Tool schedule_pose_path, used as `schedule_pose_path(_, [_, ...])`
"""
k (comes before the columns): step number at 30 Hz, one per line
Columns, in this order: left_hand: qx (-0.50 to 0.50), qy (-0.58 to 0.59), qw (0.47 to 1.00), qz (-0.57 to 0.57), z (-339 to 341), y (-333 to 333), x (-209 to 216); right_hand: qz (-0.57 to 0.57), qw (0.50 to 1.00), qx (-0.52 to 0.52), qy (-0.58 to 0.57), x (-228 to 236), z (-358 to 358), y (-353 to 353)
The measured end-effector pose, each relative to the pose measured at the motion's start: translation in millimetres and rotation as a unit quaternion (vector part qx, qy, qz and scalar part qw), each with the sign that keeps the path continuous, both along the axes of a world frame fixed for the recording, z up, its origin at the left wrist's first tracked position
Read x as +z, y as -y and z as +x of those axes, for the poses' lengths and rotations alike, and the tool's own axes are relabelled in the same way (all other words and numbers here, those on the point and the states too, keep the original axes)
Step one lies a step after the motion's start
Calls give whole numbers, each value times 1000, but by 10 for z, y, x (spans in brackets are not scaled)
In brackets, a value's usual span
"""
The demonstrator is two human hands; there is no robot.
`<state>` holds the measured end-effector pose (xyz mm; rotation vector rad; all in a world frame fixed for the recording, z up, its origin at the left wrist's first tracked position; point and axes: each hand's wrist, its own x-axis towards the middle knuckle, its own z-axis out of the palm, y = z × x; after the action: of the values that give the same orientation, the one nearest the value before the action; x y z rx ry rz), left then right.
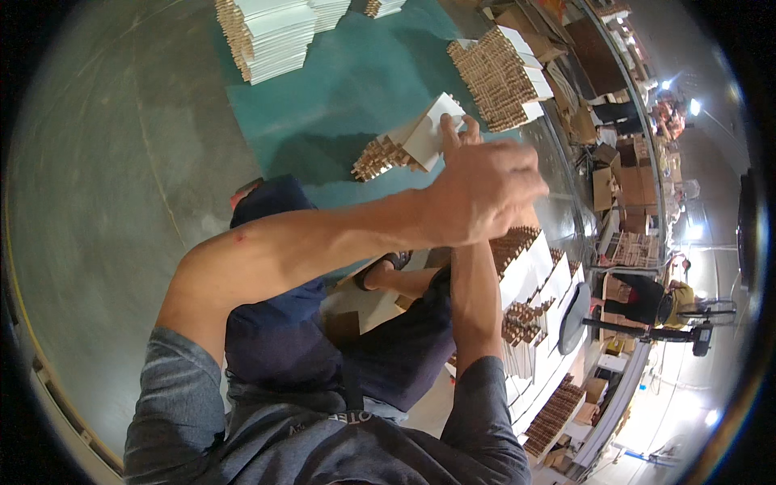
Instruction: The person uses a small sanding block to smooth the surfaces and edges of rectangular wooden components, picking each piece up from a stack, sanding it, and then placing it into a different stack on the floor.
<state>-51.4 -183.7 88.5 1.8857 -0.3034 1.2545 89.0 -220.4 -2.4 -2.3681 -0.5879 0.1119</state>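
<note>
My left arm reaches across to the right, and my left hand [485, 194] is closed, its fingers curled on the far side, where anything in them is hidden. Behind it, the forearm of my right hand [457, 134] comes up from below, and most of that hand is covered. Two of its fingers show, apart and stretched out, resting on a white flat piece [424, 137]. This piece leans on a small fanned pile of similar pieces with brown cardboard edges [378, 158], lying on a green mat [339, 101].
A tall stack of white pieces [275, 36] stands at the far left of the mat. Another brown-edged stack [493, 81] is at the far right. More stacks [529, 275] lie beside my right arm, near a black fan [575, 319]. Two people are off to the right among cartons.
</note>
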Motion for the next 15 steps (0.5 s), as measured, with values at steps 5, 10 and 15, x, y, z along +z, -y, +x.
schedule_pose_path(5, [-3, 12, 999, -52, 97, -265, -19, 242, 958, 10, -152, -255, -65, 297])
schedule_pose_path(10, [-4, 12, 999, -50, 101, -451, -37, 336, 883, -70, -320, -139, -480, 832])
schedule_pose_path(15, [-56, 1, 998, 5, 179, -141, 132, 451, 861, -66, -225, 397, -1142, 2165])
